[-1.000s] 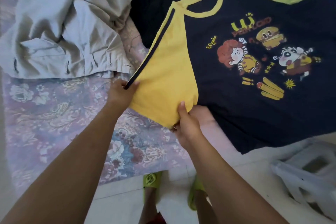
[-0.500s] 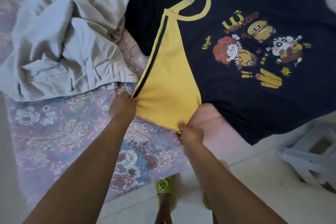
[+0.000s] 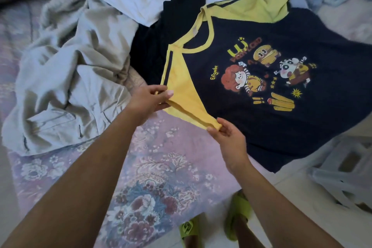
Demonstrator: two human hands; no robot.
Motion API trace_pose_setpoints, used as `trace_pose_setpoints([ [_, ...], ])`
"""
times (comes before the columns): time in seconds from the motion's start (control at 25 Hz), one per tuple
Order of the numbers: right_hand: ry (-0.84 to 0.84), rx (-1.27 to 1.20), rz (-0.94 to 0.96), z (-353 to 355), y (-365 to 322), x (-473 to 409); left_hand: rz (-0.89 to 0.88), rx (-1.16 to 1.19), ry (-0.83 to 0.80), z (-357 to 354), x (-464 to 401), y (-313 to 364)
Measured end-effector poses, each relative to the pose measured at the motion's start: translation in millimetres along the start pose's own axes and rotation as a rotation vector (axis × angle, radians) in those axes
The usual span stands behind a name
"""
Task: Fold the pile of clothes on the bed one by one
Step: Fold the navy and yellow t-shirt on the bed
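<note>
The navy T-shirt (image 3: pixel 271 127) lies print-up on the bed (image 3: pixel 161 167) beside the unfolded pile (image 3: pixel 70 86), and the left hand (image 3: pixel 149 100) and right hand (image 3: pixel 227 137) each pinch its yellow sleeve (image 3: pixel 181 90), probably to fold it inward.

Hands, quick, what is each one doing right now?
Left hand: pinches the hem of the yellow sleeve of the navy T-shirt.
Right hand: pinches the same sleeve's other corner.
</note>
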State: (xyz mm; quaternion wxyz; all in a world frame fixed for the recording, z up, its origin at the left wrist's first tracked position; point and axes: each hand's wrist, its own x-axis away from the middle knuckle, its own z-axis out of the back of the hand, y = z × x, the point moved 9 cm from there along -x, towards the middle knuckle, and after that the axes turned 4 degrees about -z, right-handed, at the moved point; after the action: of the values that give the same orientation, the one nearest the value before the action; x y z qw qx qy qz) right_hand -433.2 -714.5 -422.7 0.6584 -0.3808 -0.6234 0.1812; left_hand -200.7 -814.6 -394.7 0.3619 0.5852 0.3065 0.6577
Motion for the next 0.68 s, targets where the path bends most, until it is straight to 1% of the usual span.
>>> trace_pose_setpoints([
  [0.08,0.006,0.102,0.035,12,-18,-23,-0.150,-0.636,-0.122,-18,-22,28],
  [0.12,0.040,0.193,0.062,19,-27,-37,-0.229,-0.885,-0.121,-28,-34,39],
  [0.16,0.088,0.300,0.103,29,-37,-53,-0.296,-1.004,-0.081,-35,-46,50],
  [0.2,0.119,0.379,0.141,33,-48,-67,-0.330,-1.001,-0.016,-38,-59,60],
  [0.24,0.135,0.440,0.175,36,-59,-82,-0.335,-0.937,0.052,-39,-72,65],
  [0.32,0.125,0.513,0.207,34,-78,-111,-0.295,-0.750,0.150,-35,-95,68],
  [0.4,0.125,0.626,0.218,28,-92,-138,-0.218,-0.647,0.231,-31,-109,61],
  [0.52,0.165,0.856,0.203,23,-98,-172,-0.185,-0.674,0.347,-36,-125,51],
  [0.6,0.201,0.913,0.228,21,-104,-184,-0.205,-0.689,0.404,-40,-133,50],
  [0.68,0.262,0.944,0.281,21,-115,-191,-0.210,-0.738,0.420,-45,-142,51],
])
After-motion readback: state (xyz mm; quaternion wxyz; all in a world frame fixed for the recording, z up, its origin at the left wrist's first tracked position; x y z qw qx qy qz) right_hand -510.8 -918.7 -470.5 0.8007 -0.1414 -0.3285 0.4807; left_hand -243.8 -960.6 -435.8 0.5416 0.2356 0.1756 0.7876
